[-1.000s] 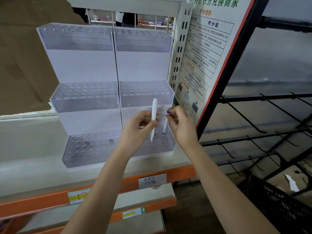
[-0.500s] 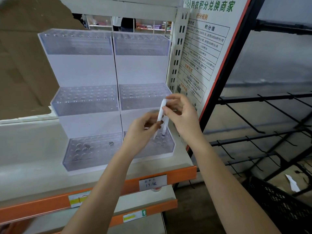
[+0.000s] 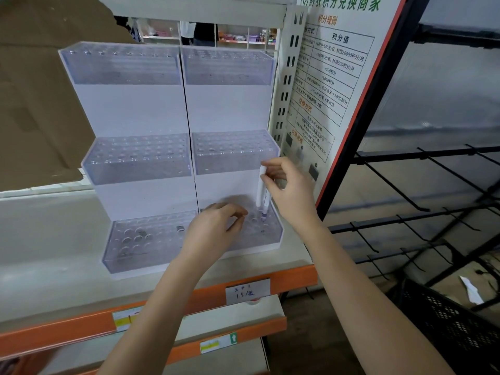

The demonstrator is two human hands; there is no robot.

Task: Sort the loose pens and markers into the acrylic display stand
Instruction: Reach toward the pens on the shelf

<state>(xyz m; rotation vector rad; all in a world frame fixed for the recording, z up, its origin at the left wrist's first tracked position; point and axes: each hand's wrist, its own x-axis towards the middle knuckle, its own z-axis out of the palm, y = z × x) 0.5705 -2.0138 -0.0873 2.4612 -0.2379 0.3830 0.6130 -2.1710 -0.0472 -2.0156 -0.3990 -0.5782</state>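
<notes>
Sam: Clear plastic, that's what the display stand [image 3: 232,155] is made of. It has three steps with lots of little round holes on top. A second clear stand [image 3: 135,158] sits just beside it, touching on the left.

Mia: Where do they sit?

Sam: Both stand on a pale shelf [image 3: 40,266] with an orange front edge.

Mia: What is the right hand [image 3: 286,190] doing?

Sam: Its fingers pinch the top of a white pen [image 3: 261,188]. The pen stands almost straight up, over the holes at the right end of the bottom step. Another pen [image 3: 266,204] with a purple tip is just beside it, tip down at a hole. I cannot tell if the hand holds that one too.

Mia: And the left hand [image 3: 216,228]?

Sam: It is in front of the bottom step, near the pens but not touching them. Its fingers are curled in, and I see nothing in them.

Mia: What else can you see?

Sam: A white paper tag [image 3: 247,292] with handwriting hangs on the orange edge. A big sign [image 3: 332,77] with green and orange writing leans on the right. Past it is a black wire rack [image 3: 433,212]. Brown cardboard [image 3: 35,104] fills the left side.
</notes>
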